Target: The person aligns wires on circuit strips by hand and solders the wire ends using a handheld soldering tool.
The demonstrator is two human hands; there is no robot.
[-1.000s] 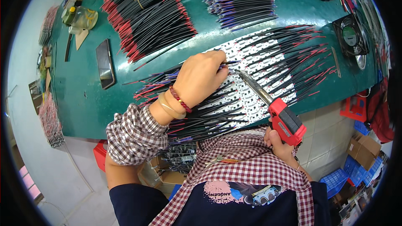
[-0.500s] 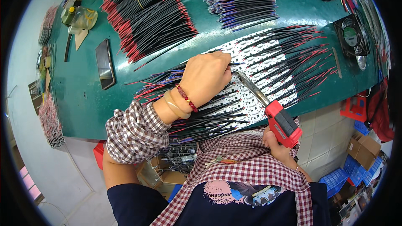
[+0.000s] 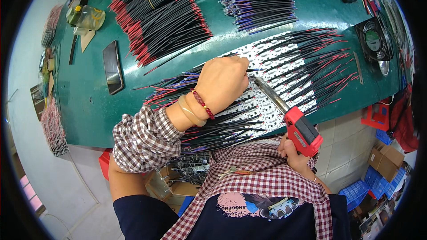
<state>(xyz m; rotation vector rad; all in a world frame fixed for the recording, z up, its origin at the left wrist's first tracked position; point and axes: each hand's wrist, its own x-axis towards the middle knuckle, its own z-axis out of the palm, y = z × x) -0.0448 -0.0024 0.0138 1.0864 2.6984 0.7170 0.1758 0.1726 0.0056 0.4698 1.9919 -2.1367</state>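
My left hand (image 3: 223,80) is closed in a pinch over the middle of a white circuit board panel (image 3: 278,80); a thin wire (image 3: 254,70) sticks out beside its fingers. The fingertips are mostly hidden under the hand. My right hand (image 3: 291,152) is wrapped round the grip of a red and black soldering gun (image 3: 302,131). The gun's metal barrel slants up and left, and its tip is at the panel, close to my left fingertips. Black wires with red ends (image 3: 327,64) fan out from the panel's right side; more wires, some blue-ended, spread to the left.
Bundles of black wires with red ends (image 3: 167,26) and blue-ended wires (image 3: 262,2) lie at the back of the green table (image 3: 89,115). A phone (image 3: 113,67) lies at the left, near an oil bottle (image 3: 76,14). A small fan (image 3: 376,39) stands at the right.
Both hands and the soldering gun keep nearly the same place over the panel. The whole picture has shifted very slightly to the right.
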